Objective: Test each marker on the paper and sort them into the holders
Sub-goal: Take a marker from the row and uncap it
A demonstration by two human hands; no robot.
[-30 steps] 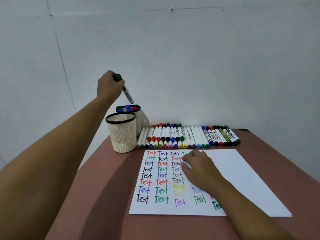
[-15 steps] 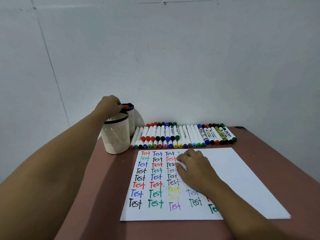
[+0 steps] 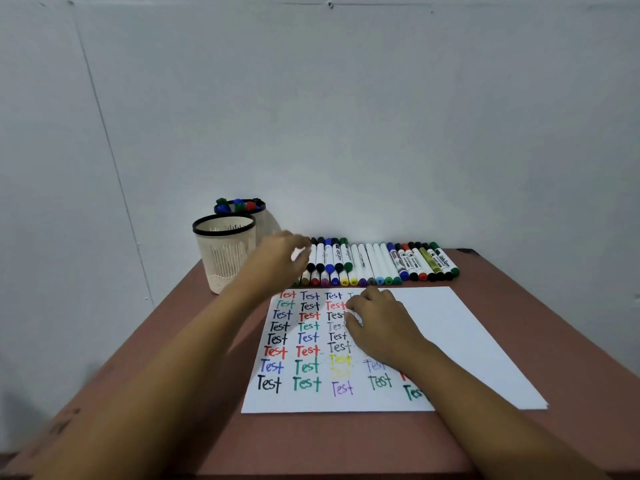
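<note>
A white paper (image 3: 450, 334) with rows of coloured "Test" words lies on the brown table (image 3: 329, 441). Behind it a row of markers (image 3: 377, 265) lies side by side. My left hand (image 3: 280, 263) is blurred over the left end of that row, fingers curved around the markers there; whether it grips one is unclear. My right hand (image 3: 381, 327) rests on the paper with loosely curled fingers and holds nothing. At the back left stand two cream mesh holders with black rims. The front holder (image 3: 225, 261) shows no markers, and the back holder (image 3: 242, 206) holds green, blue and red-capped ones.
A pale wall stands close behind the table. The table's left edge runs just beside the holders, and its right edge lies past the paper. Bare brown tabletop shows in front of the paper.
My left hand dropped a green-capped marker into the back holder, then swung right and down to the left end of the marker row. My right hand stayed on the paper.
</note>
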